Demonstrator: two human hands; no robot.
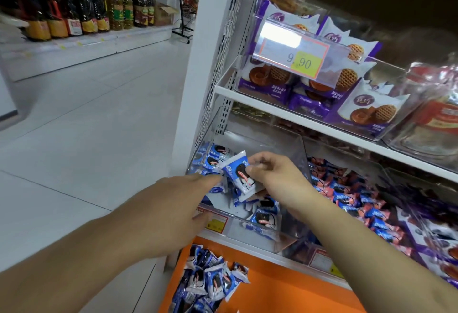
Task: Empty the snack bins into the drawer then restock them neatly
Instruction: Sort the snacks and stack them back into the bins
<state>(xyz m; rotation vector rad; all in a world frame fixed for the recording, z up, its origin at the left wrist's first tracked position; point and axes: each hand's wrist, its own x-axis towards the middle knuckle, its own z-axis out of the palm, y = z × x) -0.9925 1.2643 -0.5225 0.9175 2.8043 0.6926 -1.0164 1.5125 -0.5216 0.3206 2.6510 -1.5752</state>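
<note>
White shelf unit (285, 110), two tiers visible. Orange drawer (285, 288) below, pile of blue cookie packets (210, 280) inside, too jumbled to count. Clear snack bin (301, 154) on lower tier, several blue packets left. Left hand (173, 208) reaches into bin, fingers straight, gripping nothing. Right hand (275, 174) pinches one blue-white cookie packet (239, 175) above bin, fingers curled round it.
</note>
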